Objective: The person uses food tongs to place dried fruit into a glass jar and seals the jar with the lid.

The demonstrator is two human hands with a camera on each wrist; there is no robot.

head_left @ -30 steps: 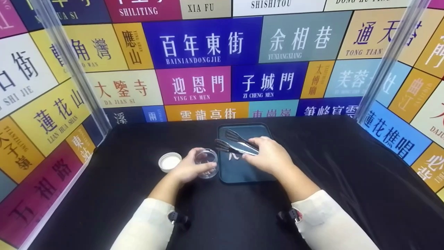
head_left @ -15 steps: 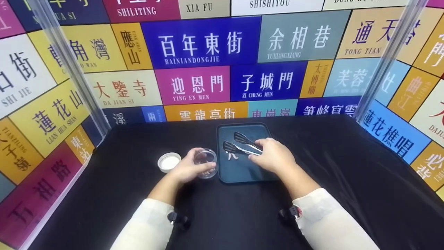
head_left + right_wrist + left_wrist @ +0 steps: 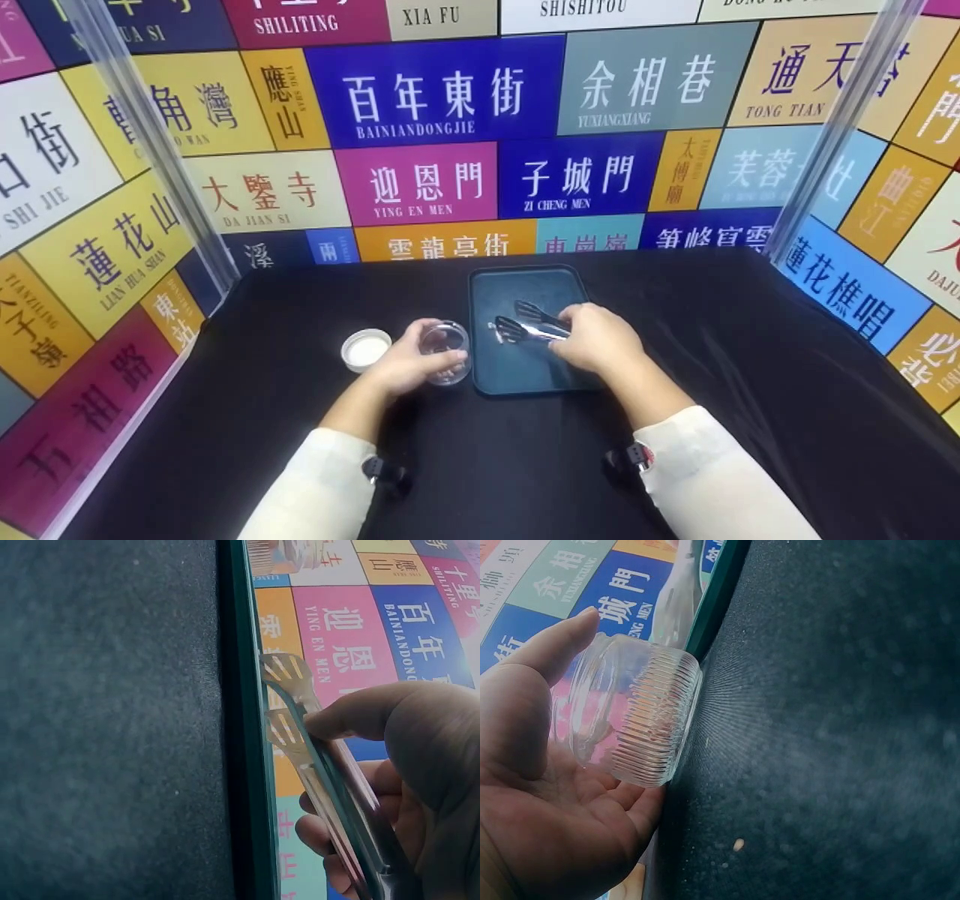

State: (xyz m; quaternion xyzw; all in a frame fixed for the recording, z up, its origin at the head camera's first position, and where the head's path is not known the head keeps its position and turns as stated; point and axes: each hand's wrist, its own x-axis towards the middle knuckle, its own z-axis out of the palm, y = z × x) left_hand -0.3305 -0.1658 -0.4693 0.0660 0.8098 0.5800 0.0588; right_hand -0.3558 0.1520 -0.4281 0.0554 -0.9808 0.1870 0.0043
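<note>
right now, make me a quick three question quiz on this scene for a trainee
1. Which hand holds the tongs?
2. True or false: the white lid lies apart from the clear jar.
3. Fill the gap: the small pale pieces near the tips of the tongs lie on the dark ____.

Key:
1. The right hand.
2. True.
3. Tray.
</note>
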